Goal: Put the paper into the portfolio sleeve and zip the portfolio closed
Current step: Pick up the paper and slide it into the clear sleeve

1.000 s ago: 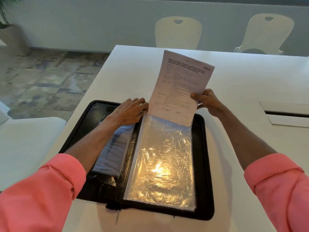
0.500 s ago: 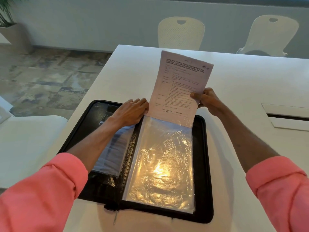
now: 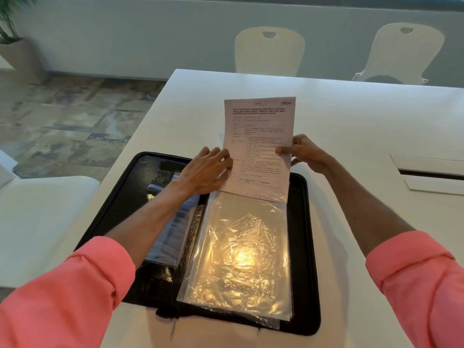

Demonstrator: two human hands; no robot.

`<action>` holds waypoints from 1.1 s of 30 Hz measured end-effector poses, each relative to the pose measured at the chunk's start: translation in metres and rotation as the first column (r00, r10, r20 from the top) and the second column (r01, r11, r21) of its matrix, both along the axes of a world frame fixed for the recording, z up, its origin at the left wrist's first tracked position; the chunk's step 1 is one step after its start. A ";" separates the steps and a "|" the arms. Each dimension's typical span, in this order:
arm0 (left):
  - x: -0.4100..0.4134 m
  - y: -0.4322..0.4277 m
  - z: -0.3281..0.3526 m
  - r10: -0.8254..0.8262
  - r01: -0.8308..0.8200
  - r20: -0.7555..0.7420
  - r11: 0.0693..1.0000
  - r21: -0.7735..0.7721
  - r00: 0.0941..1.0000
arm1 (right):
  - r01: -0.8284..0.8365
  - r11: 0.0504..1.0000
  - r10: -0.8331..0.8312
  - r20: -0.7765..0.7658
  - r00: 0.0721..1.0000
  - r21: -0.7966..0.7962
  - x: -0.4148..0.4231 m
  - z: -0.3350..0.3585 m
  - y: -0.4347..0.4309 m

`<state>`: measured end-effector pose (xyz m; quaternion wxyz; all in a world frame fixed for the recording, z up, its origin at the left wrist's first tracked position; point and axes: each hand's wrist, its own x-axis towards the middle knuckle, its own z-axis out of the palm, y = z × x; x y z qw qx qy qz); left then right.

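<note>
Paper upright, long axis along sleeve

**Paper Meeting the Mouth of the Clear Sleeve**

The printed white paper is standing nearly upright over the far end of the portfolio. Its bottom edge is sitting at the sleeve's opening and seemingly just slipping inside, though glare is blurring that line. The crinkled plastic sleeve is lying flat on the right half of the black portfolio. The portfolio is lying open and unzipped on the white table, with its zipper pull trailing off the near edge.
</note>
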<state>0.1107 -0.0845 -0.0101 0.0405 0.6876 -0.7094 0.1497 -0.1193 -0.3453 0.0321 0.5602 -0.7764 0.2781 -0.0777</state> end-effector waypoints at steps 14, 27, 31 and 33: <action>-0.108 -0.077 -0.006 -0.030 -0.020 -0.413 0.993 -0.117 0.910 | 0.158 0.978 -0.160 0.009 0.987 0.139 0.004 -0.006 0.012; -0.107 -0.079 -0.008 -0.012 -0.008 -0.414 0.999 -0.046 0.910 | 0.285 0.942 -0.285 -0.026 0.958 0.178 0.020 -0.012 0.023; -0.086 -0.070 -0.001 -0.024 0.034 -0.501 0.999 0.010 0.865 | 0.473 0.868 -0.481 0.017 0.877 0.154 0.035 -0.015 0.026; -0.065 -0.060 0.004 0.033 -0.002 -0.508 0.998 0.062 0.861 | 0.493 0.858 -0.501 0.027 0.865 0.141 0.035 -0.017 0.025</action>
